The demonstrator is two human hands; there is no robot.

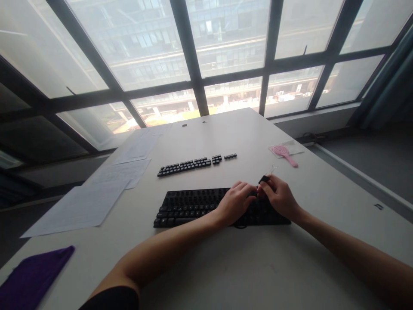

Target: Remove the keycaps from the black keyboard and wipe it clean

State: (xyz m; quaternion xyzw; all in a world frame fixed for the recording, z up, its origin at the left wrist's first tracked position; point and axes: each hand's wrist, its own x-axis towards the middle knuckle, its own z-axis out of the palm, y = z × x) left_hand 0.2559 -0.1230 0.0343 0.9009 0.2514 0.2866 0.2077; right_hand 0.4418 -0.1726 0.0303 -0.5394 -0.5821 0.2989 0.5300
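A black keyboard (pixel 193 198) lies in front of me, its upper rows stripped of keycaps and its lower left keys still capped. Over its right part, my right hand (pixel 280 196) pinches a keycap puller (pixel 263 179) with a black body; thin wires stick out beyond the fingers. Close against it, my left hand (pixel 237 200) is closed, thumb and fingertips together near the right fingertips. Whatever those left fingers hold is too small to make out. Behind the keyboard, loose black keycaps (pixel 183 166) stand in rows on the white table (pixel 206 267).
A pink hairbrush (pixel 282 151) rests on a clear plastic bag (pixel 293 147) at the right. Printed paper sheets (pixel 80 206) spread along the left side, with a purple cloth (pixel 38 275) nearer me. Large windows (pixel 226 38) rise past the table's far edge.
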